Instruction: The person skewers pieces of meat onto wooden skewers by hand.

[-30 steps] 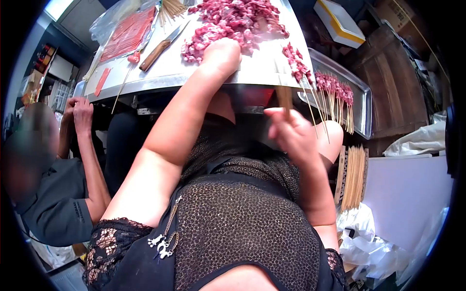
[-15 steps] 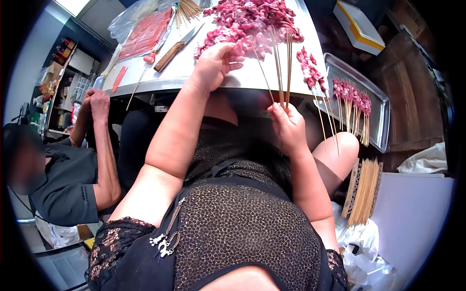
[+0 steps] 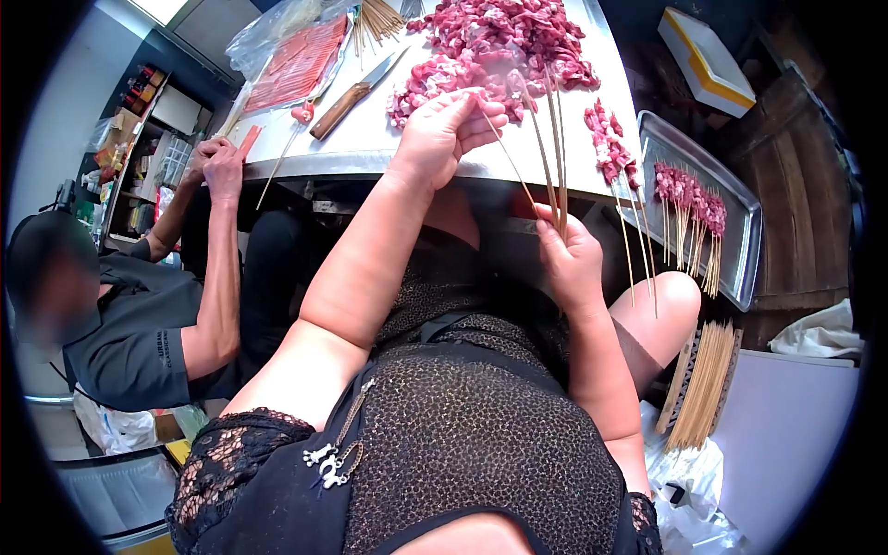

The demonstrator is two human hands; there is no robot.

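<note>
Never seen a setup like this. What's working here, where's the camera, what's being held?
There's no machine: each grip is a person's own bare hand. The camera sits on that person's head, looking forward and down, so their torso fills the lower view.

On the white table lie a heap of raw meat, a wooden-handled knife, a pack of red strips and some meat-loaded skewers near the right edge. A metal tray beside the table holds more.

The right grip holds several thin skewers; the left grip pinches what looks like a meat piece at the tip of one. The other pair of hands, at the table's left corner, belongs to a co-worker.
</note>
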